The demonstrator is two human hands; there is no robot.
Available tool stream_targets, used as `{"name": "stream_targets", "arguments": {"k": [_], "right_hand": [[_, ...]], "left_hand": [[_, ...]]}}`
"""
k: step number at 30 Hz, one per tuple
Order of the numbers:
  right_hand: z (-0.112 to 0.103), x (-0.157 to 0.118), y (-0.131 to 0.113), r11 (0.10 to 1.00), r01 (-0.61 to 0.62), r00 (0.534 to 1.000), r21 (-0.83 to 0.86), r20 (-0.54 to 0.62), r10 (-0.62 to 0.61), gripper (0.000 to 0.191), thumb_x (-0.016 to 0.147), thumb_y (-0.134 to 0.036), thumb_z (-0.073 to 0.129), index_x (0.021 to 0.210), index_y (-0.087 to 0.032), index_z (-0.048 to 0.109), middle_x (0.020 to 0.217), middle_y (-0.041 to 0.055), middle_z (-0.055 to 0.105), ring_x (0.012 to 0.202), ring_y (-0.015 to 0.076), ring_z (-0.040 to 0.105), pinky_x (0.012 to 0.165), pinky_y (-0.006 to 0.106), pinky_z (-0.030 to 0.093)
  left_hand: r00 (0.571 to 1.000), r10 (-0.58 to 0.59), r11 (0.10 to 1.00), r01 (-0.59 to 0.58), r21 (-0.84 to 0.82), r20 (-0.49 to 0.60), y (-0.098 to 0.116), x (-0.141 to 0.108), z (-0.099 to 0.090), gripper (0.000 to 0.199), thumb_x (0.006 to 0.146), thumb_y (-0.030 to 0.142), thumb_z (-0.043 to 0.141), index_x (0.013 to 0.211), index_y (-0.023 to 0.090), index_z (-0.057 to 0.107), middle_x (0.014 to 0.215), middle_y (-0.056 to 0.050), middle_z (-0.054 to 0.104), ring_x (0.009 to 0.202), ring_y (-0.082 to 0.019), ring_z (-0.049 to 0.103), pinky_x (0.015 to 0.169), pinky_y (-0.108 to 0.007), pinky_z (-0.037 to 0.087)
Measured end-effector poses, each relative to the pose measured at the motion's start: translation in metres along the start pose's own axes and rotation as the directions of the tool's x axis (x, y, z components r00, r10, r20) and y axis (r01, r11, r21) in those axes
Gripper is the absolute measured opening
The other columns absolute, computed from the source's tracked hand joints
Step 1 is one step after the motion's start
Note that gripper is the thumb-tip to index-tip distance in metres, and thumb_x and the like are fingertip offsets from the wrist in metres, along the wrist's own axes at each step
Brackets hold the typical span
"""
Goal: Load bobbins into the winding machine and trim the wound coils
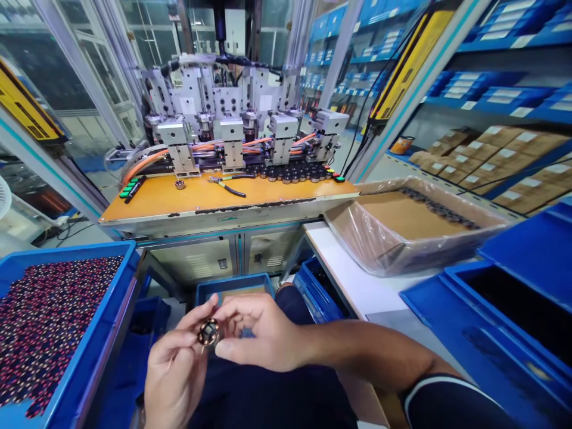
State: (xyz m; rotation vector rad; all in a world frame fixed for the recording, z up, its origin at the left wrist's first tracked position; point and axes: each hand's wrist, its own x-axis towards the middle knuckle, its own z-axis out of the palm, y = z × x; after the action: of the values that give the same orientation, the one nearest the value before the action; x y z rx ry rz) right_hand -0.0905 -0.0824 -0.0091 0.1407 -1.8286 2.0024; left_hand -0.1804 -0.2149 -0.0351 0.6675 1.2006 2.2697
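Note:
A small round motor stator [208, 332] with copper windings and a dark core sits between my two hands, just above my lap. My left hand [176, 360] pinches it from the left with thumb and fingers. From the right, my right hand [263, 333] closes on the same stator, its thumb along the lower edge. Something small and bluish [246, 332] shows in the palm of my right hand, too blurred to name. Thin wire ends seem to hang beneath the stator.
A blue bin [129, 253] of many stators stands left. Ahead, an orange bench [268, 193] carries pliers [230, 187], a marker [135, 189], a single stator [179, 185] and dark round parts [295, 173] below a clamping machine [232, 128]. Right are a plastic-lined carton [388, 247] and blue bins [465, 333].

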Motion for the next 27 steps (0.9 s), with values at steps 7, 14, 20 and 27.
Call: {"name": "stream_targets", "arguments": {"k": [7, 14, 20, 27], "right_hand": [[-0.035, 0.014, 0.004, -0.027, 0.585, 0.521, -0.811, 0.401, -0.754, 0.021, 0.085, -0.021, 0.066, 0.100, -0.006, 0.063, 0.074, 0.0068, 0.066, 0.068, 0.0153, 0.063, 0.058, 0.027, 0.052], [-0.043, 0.009, -0.001, -0.198, 0.642, 0.484, -0.741, 0.592, -0.644, 0.015, 0.090, -0.013, 0.054, 0.094, -0.003, 0.064, 0.071, 0.0079, 0.065, 0.063, 0.0172, 0.062, 0.050, 0.029, 0.049], [-0.033, -0.003, -0.005, 0.193, 0.598, 0.690, -0.778, 0.377, -0.618, 0.015, 0.090, -0.019, 0.063, 0.100, -0.009, 0.062, 0.081, 0.0077, 0.069, 0.071, 0.0157, 0.064, 0.062, 0.027, 0.053], [-0.021, -0.005, -0.016, 0.733, 0.461, 0.875, -0.500, 0.118, -0.470, 0.016, 0.093, -0.029, 0.066, 0.097, -0.013, 0.067, 0.080, 0.0065, 0.068, 0.068, 0.0103, 0.062, 0.062, 0.019, 0.052]], "left_hand": [[0.958, 0.018, 0.898, 0.109, 0.426, -0.285, -0.016, -0.014, -0.001, 0.027, 0.067, 0.039, 0.086, 0.086, 0.021, 0.079, 0.084, -0.007, 0.082, 0.073, -0.021, 0.077, 0.069, -0.027, 0.064], [0.926, 0.358, 0.517, -0.302, 0.801, 0.118, 0.005, -0.026, 0.010, 0.041, 0.076, 0.028, 0.081, 0.116, 0.024, 0.072, 0.092, 0.000, 0.081, 0.071, -0.014, 0.076, 0.073, -0.019, 0.062], [0.940, 0.319, 0.515, -0.282, 0.810, 0.125, 0.006, -0.015, 0.010, 0.033, 0.081, 0.025, 0.076, 0.113, 0.029, 0.072, 0.099, 0.002, 0.080, 0.080, -0.014, 0.075, 0.080, -0.020, 0.060], [0.911, 0.298, 0.523, -0.406, 0.749, 0.285, 0.014, -0.011, 0.007, 0.034, 0.079, 0.017, 0.076, 0.110, 0.029, 0.074, 0.107, -0.001, 0.078, 0.096, -0.016, 0.073, 0.089, -0.020, 0.057]]}}
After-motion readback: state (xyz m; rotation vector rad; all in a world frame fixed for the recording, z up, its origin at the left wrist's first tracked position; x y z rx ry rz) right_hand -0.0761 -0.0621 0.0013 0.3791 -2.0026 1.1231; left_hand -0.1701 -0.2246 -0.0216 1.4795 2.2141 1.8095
